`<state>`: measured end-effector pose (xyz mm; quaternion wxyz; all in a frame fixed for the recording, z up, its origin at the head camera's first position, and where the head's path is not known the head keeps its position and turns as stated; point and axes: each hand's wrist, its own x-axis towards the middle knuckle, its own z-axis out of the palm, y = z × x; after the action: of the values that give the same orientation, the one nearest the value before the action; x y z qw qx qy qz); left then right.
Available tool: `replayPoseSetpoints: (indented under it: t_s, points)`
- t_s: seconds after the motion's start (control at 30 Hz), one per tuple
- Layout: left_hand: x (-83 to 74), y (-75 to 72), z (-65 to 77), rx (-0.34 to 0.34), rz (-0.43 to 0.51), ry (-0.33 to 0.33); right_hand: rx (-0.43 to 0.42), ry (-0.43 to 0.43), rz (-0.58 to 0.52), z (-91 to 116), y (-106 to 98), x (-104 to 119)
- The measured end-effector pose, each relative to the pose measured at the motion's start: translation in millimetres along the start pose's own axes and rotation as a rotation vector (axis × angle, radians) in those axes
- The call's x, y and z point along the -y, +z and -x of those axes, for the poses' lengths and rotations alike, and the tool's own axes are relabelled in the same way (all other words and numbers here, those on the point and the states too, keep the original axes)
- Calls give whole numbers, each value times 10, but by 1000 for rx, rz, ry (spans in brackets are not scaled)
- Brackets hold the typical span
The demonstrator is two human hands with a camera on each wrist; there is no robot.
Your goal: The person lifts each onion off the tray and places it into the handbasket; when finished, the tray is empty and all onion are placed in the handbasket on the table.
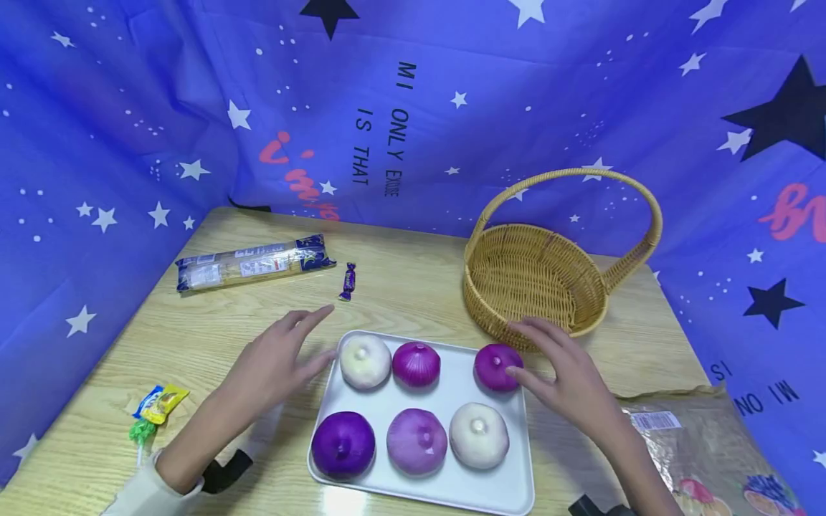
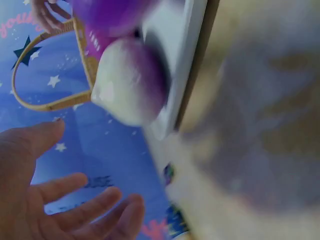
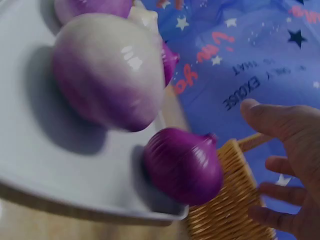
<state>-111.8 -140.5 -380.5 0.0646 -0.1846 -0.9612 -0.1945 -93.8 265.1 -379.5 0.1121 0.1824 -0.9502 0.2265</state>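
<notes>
A white tray (image 1: 433,494) holds several onions in two rows. In the back row are a white onion (image 1: 365,362), a purple onion (image 1: 416,364) and, set apart at the right corner, another purple onion (image 1: 498,368). In front sit a dark purple onion (image 1: 343,445), a pale purple onion (image 1: 416,441) and a second white onion (image 1: 480,436). My left hand (image 1: 277,358) hovers by the tray's back left corner, fingers spread and holding nothing. At the right corner my right hand (image 1: 568,373) reaches beside the purple onion; in the right wrist view its fingers (image 3: 282,192) are spread, apart from that onion (image 3: 184,166).
Behind the tray on the right stands a wicker basket (image 1: 477,301) with a tall handle. A long clear packet (image 1: 254,264) and a purple wrapped candy (image 1: 348,282) lie at the back left. Candies (image 1: 163,404) and a green lollipop (image 1: 142,431) are front left; a plastic bag (image 1: 703,444) is front right.
</notes>
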Motion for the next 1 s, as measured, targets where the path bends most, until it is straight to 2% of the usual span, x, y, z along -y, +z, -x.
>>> replayPoseSetpoints:
  t_s: [0.17,0.27,0.37,0.47,0.63,1.0]
  points:
    - [46,156,130,65,231,-120,-41,23,-89,92,88,-96]
    - [55,221,162,96,306,-156,-63,12,-119,124,115,-127]
    - [52,278,181,130,371,-191,-50,15,-123,150,155,-153]
    - [45,339,211,151,404,-222,-27,44,-132,182,207,-172]
    - [34,425,288,155,422,-239,-15,109,-150,240,311,-193]
    - [-42,476,335,163,453,-249,-24,113,-204,266,458,-246]
